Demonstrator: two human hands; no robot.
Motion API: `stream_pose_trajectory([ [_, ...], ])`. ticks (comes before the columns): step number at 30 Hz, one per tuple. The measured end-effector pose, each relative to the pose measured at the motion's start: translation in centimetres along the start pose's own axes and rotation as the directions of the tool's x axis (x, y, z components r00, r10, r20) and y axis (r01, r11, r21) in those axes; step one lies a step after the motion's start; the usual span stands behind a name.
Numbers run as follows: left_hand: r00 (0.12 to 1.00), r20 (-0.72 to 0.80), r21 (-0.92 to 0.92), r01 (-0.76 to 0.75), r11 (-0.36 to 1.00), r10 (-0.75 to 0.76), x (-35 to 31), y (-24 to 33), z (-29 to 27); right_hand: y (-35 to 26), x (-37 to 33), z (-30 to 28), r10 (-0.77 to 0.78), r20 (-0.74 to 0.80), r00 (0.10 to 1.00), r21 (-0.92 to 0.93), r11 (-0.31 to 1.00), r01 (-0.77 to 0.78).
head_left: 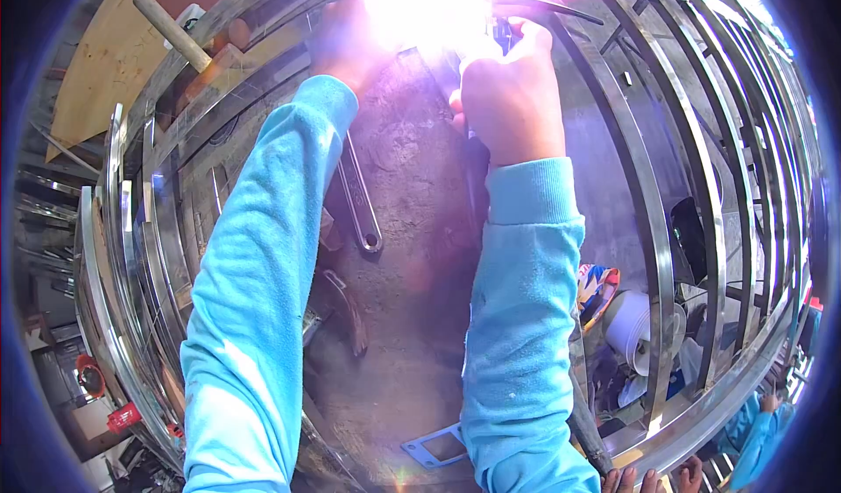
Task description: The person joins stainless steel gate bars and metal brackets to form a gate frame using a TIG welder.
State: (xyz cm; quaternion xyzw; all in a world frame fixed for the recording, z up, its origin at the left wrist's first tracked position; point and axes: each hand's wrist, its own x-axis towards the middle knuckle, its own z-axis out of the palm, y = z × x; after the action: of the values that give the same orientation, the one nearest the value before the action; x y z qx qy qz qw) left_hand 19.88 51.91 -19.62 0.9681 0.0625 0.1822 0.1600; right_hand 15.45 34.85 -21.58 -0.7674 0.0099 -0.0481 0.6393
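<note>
A white-violet glare like a welding arc burns at the top middle and washes out what lies between my hands. My left hand (343, 48) reaches into its left edge, with its fingers lost in the light. On the glare's right side my right hand (515, 99) is closed, fingers curled, around something I cannot make out; a small dark part (500, 31) shows by its fingertips. A steel wrench (358, 197) lies below my left wrist on the worn grey surface (403, 327). A curved brown piece (347, 311) lies nearer, beside my left forearm.
Metal bar frames (644, 195) stand on the right, and more bars (109, 300) at left. A wooden handle (171, 31) rests at upper left near a plywood board (109, 59). A white bucket (632, 328) sits right. Another person's fingers (644, 481) touch the frame; a plate (419, 447) lies low.
</note>
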Motion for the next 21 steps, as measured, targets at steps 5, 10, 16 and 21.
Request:
stream_pose_trajectory([
  [5, 0.999, -0.033, -0.076, 0.008, 0.997, -0.011, -0.4, 0.0, 1.4, 0.0, 0.3, 0.3, 0.082, -0.068, 0.994, -0.002, 0.997, -0.082],
  [10, 0.995, -0.076, -0.067, -0.073, 0.995, 0.068, -0.2, -1.3, 0.2, -2.9, -0.9, 0.3, 0.218, -0.013, 0.976, 0.114, 0.97, -0.215],
  [16, 0.956, -0.112, -0.106, -0.283, 0.953, 0.272, -2.9, -3.2, -1.2, -2.5, -2.6, 0.8, 0.239, -0.118, 0.964, 0.321, 0.928, -0.19],
  [21, 0.941, 0.136, -0.246, -0.27, 0.931, 0.309, -8.0, -1.7, -0.1, -3.2, -5.8, -3.4, 0.188, -0.284, 0.94, 0.227, 0.966, -0.124],
])
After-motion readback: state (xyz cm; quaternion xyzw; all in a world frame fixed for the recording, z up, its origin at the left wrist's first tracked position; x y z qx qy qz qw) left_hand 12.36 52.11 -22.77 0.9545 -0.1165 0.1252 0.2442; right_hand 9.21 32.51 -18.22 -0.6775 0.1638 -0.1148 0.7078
